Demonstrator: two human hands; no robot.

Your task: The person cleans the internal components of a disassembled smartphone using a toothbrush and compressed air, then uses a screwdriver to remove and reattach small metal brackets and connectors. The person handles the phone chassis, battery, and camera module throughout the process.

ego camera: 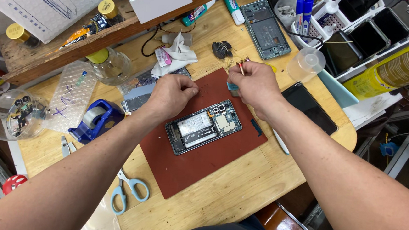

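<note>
On brown rubbery mat (196, 167), rectangular opened phone (203, 127) between left hand (170, 94) and right hand (254, 85).

Round wooden table (237, 189), red-brown mat (196, 162), scissors (129, 190), blue tape dispenser (96, 120), bubble wrap (69, 96)

Both forearms are bare to the frame edge: no sleeves, gloves, watch or rings visible. Left hand (170, 94) and right hand (254, 85) uncovered. Dark trousers at lower edge.

A single head-worn camera looks steeply down from close above a round wooden table (237, 189), with both forearms reaching away from the lens. The red work mat (196, 162) sits mid-frame; the floor shows at the right edge.
</note>
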